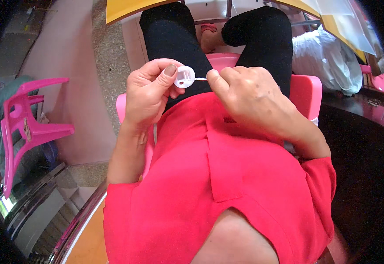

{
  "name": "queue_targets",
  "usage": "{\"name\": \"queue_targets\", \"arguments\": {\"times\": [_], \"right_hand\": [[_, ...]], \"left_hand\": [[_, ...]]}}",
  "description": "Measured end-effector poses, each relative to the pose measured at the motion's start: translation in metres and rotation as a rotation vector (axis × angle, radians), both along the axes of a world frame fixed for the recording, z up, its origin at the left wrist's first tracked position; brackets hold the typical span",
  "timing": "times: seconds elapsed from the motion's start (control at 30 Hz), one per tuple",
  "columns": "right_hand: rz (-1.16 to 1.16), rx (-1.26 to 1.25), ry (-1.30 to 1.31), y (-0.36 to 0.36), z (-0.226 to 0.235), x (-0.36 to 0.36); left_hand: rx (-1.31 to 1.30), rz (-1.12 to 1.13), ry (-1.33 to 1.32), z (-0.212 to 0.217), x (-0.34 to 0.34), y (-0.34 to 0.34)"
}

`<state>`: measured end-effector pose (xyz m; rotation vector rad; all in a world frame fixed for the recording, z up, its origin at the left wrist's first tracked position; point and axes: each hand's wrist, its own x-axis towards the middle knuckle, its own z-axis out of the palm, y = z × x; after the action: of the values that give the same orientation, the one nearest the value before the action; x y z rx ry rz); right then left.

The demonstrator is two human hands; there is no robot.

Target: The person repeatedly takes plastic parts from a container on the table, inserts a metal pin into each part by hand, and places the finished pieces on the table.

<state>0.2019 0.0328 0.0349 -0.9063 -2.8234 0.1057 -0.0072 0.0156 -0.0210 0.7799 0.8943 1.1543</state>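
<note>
Over my lap, my left hand (pixel 150 88) pinches a small round white plastic piece (pixel 184 77) between thumb and fingers. Its face has a recessed shape and a small dark spot near the lower edge. From its right side a thin white strip or stick (pixel 200 79) runs across to my right hand (pixel 245 90). The right fingers are closed around that strip's far end, with the thumb on top, so the end itself is hidden. Both hands are level with each other, a short gap apart.
I sit on a pink plastic chair (pixel 306 94). A yellow table edge (pixel 130 9) crosses above my knees. White bags (pixel 326 61) lie at the right. Another pink plastic chair (pixel 38 127) stands at the left, beside a speckled floor strip (pixel 110 66).
</note>
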Motion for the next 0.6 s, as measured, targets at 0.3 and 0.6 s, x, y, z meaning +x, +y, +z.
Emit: {"name": "queue_targets", "arguments": {"times": [0.3,0.6], "right_hand": [[0.001,0.091,0.019,-0.005,-0.001,-0.006],[-0.011,0.041,-0.080,-0.003,-0.001,-0.016]], "left_hand": [[0.001,-0.003,-0.016,0.001,0.003,-0.001],[0.047,0.029,0.156,0.002,0.006,-0.003]]}}
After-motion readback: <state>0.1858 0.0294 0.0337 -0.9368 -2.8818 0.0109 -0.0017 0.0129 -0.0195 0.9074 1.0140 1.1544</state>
